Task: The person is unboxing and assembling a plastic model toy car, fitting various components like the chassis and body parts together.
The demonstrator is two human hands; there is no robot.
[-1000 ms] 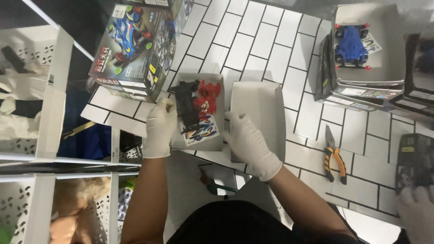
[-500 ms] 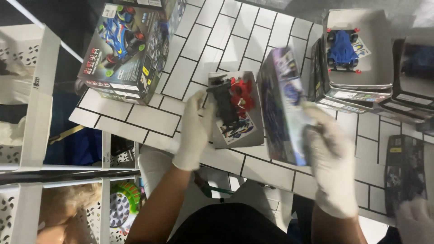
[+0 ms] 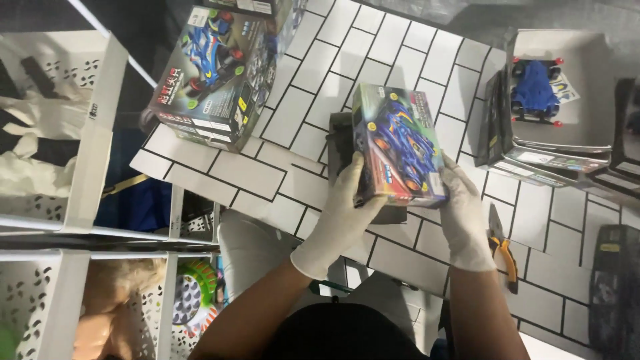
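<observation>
The box lid (image 3: 399,147), printed with a blue toy racing car, is sitting over the dark box base (image 3: 343,143) at the middle of the white tiled table (image 3: 267,177), with the gloved left hand (image 3: 347,213) clamping its near-left edge and the gloved right hand (image 3: 461,213) clamping its near-right corner, so the lid is lying between the two grips. One more closed car-kit box (image 3: 217,73) is lying to the far left, one open box with a blue toy car (image 3: 533,87) is lying at the far right, and one pair of orange-handled pliers (image 3: 501,245) is lying just right of the right hand.
</observation>
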